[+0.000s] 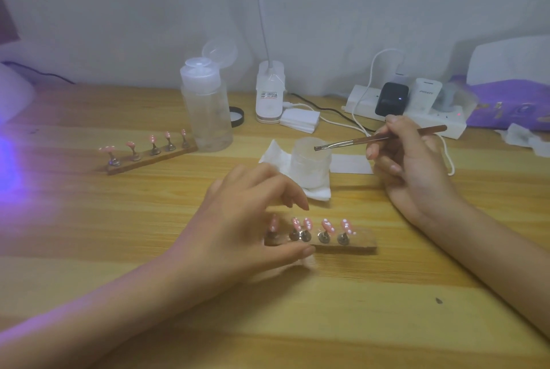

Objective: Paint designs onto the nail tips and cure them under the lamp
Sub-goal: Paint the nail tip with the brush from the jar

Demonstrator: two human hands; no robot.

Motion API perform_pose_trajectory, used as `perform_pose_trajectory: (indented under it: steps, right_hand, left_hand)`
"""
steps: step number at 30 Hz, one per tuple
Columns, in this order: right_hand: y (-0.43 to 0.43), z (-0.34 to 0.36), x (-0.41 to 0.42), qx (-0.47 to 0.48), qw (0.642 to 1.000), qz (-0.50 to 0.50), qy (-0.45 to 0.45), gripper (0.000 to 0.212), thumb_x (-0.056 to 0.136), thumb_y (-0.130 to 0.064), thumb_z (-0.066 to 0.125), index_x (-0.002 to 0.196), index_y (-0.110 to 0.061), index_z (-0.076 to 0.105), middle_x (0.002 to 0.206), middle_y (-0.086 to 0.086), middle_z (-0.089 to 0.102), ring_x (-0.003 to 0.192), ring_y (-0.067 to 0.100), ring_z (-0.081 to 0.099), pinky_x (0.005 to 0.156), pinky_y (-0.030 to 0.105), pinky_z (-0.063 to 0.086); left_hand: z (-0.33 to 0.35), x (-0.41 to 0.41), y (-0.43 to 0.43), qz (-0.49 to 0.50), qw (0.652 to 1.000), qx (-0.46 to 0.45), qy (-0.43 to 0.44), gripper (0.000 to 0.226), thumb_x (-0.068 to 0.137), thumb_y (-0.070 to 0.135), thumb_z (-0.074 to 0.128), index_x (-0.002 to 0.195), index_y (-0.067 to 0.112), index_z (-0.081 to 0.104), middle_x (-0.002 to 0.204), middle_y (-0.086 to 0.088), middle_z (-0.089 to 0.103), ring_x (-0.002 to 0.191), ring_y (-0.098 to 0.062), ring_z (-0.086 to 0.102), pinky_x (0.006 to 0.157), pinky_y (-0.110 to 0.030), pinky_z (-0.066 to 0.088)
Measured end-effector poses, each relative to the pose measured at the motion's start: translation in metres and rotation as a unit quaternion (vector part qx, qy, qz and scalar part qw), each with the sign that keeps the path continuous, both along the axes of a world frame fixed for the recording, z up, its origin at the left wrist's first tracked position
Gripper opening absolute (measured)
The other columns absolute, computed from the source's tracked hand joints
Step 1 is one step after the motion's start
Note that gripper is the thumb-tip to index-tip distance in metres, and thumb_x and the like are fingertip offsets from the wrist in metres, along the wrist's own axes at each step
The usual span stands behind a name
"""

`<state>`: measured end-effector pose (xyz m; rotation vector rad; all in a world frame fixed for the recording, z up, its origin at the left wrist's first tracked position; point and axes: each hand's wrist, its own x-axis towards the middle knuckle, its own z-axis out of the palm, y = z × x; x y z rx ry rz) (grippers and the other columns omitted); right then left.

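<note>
Right hand point(413, 160) pinches thin brown-handled brush point(384, 138), bristles over small frosted jar point(309, 163), presumably for loading. Left hand point(244, 219) arches over near wooden strip point(361, 242) of pink white-dotted nail tips point(326, 225), thumb at front edge, likely steadying it for painting; grip unclear through blur.
</note>
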<state>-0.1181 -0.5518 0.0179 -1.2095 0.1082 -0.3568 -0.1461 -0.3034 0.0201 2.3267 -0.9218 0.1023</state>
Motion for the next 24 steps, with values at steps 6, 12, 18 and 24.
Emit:
perform_pose_trajectory:
  steps: [6, 12, 18, 24]
  right_hand:
    - [-0.001, -0.001, 0.001, 0.008, 1.0, -0.001, 0.002, 0.03, 0.101, -0.02, 0.051, 0.072, -0.014, 0.052, 0.053, 0.006, 0.06, 0.035, 0.007, 0.026, 0.041, 0.019, 0.018]
    - [-0.002, -0.001, 0.001, 0.01, 1.0, 0.0, 0.003, 0.028, 0.101, -0.02, 0.05, 0.073, -0.013, 0.053, 0.053, 0.006, 0.061, 0.036, 0.008, 0.026, 0.054, 0.032, 0.013]
    - [-0.002, -0.002, 0.002, 0.016, 1.0, -0.001, 0.001, 0.029, 0.101, -0.02, 0.051, 0.073, -0.014, 0.054, 0.053, 0.006, 0.06, 0.034, 0.007, 0.027, 0.043, 0.022, 0.017]
    - [-0.002, -0.001, 0.003, 0.04, 0.999, -0.007, -0.006, 0.035, 0.1, -0.021, 0.052, 0.066, -0.016, 0.057, 0.051, 0.006, 0.059, 0.033, 0.006, 0.026, 0.036, 0.016, 0.019]
  left_hand:
    - [0.006, -0.011, -0.022, 0.003, 0.991, 0.067, -0.115, 0.02, 0.075, 0.051, 0.065, 0.092, 0.041, 0.066, 0.103, 0.022, 0.056, 0.099, -0.01, 0.046, 0.079, -0.034, 0.027]
    - [0.008, -0.013, -0.027, 0.005, 0.984, 0.071, -0.165, 0.012, 0.078, 0.047, 0.066, 0.084, 0.037, 0.068, 0.093, 0.02, 0.064, 0.09, -0.015, 0.053, 0.074, -0.035, 0.026]
    - [0.012, -0.019, -0.033, -0.003, 0.962, 0.078, -0.261, 0.007, 0.08, 0.035, 0.066, 0.074, 0.031, 0.069, 0.094, 0.015, 0.068, 0.085, -0.023, 0.063, 0.074, -0.036, 0.029]
    - [0.038, -0.027, -0.019, -0.049, 0.914, -0.005, -0.402, 0.019, 0.093, 0.015, 0.067, 0.079, 0.025, 0.074, 0.1, 0.01, 0.073, 0.089, -0.02, 0.06, 0.081, -0.032, 0.036]
